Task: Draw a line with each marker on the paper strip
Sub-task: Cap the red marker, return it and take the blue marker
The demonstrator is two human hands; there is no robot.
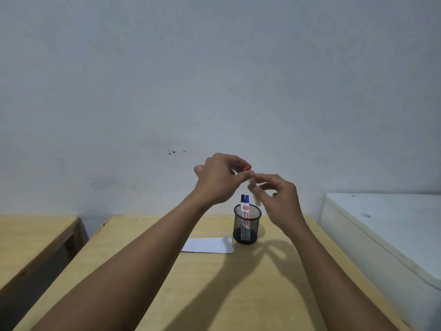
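Both hands are raised above the wooden table [214,295], close together. My left hand [218,179] pinches a small red cap [247,167] at its fingertips. My right hand [278,197] grips a blurred white marker body [252,185], just right of the cap. Below them stands a black mesh pen cup [247,223] holding a black-capped marker [242,201] and a blue-capped marker [247,203], both upright. A white paper strip [207,245] lies flat on the table, just left of the cup.
A second wooden table [31,242] stands to the left across a dark gap. A white cabinet or box [386,225] sits at the right, next to the table's edge. A plain grey wall rises behind.
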